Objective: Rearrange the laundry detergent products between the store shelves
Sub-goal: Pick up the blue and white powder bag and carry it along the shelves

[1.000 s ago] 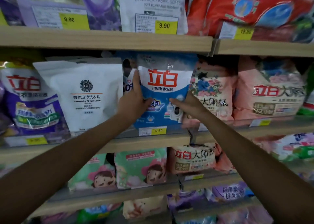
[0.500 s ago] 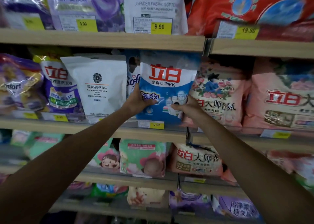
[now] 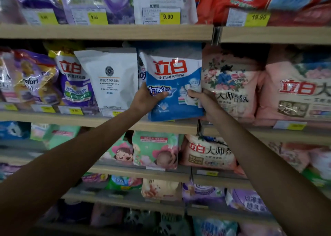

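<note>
Blue-and-white detergent bag [image 3: 174,87]: upright on the middle shelf [image 3: 89,118], lower edge over its front lip.
Left hand [image 3: 146,99]: grips the bag's left side.
Right hand [image 3: 202,101]: grips its right side.
Neighbours: white capsule pouch [image 3: 109,78] just left — pink floral bag [image 3: 231,85] touching right.

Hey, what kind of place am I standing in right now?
Most likely a shop's laundry aisle: wooden shelves stacked with detergent bags, yellow price tags, and a blue-and-white detergent bag held between both hands.
</note>
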